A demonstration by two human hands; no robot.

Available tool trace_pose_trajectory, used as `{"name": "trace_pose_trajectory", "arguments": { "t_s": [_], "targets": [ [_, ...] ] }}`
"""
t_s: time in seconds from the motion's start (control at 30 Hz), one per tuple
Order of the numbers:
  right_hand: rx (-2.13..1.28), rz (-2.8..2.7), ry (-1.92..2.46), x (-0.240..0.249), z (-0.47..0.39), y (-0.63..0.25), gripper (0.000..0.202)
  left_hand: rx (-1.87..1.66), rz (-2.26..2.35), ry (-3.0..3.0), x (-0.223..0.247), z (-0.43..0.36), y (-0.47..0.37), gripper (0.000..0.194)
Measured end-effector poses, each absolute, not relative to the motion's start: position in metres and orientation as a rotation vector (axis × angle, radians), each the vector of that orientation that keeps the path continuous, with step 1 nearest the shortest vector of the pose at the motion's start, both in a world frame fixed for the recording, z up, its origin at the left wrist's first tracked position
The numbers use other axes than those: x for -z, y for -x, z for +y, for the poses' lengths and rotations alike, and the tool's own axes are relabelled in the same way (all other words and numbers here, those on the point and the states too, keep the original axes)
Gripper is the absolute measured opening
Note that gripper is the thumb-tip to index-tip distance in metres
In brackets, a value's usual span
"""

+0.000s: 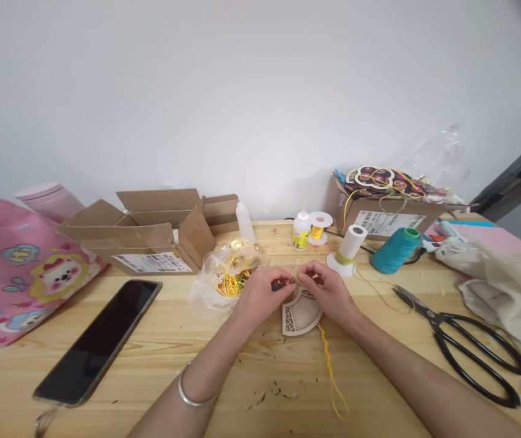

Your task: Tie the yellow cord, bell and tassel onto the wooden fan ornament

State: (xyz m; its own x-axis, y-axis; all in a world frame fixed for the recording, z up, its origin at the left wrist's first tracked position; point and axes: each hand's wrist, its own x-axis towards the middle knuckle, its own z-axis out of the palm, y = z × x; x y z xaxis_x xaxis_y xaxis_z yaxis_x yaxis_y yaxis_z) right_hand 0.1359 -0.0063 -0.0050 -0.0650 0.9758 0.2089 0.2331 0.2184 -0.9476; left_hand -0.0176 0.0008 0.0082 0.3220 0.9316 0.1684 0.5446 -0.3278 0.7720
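Observation:
My left hand (267,291) and my right hand (328,291) meet at the middle of the table, thumbs and forefingers closed in pinches. What lies between the fingertips is too small to make out. A bit of dark teal shows under my left fingers. Just below the fingertips, a fan-shaped openwork ornament (301,316) in pale beige lies at the side of my right hand. A twisted yellow cord (328,359) hangs from its lower right corner and ends in a loop on the wood.
A plastic bag of yellow cords (228,283), a glue bottle (301,231), a white spool (350,246) and a teal thread cone (395,250) stand behind. Black scissors (438,319) lie right, a phone (98,340) left. Cardboard boxes (151,240) line the wall.

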Motion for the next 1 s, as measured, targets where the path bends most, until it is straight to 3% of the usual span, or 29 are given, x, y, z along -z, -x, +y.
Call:
{"name": "trace_pose_trajectory", "arguments": {
  "t_s": [0.23,0.5,1.0],
  "targets": [
    [-0.997,-1.501,1.191,0.003,-0.009,-0.134,0.012,-0.873,1.348,-2.145,-0.015,0.0,0.02,0.007],
    [-1.136,-1.392,1.172,0.003,-0.008,-0.134,0.016,-0.803,1.297,-1.731,-0.008,0.0,0.019,0.015],
    [-1.099,-1.441,1.187,0.005,-0.006,-0.137,0.014,-0.784,1.291,-1.707,-0.005,0.003,0.019,0.014]
  ]
}}
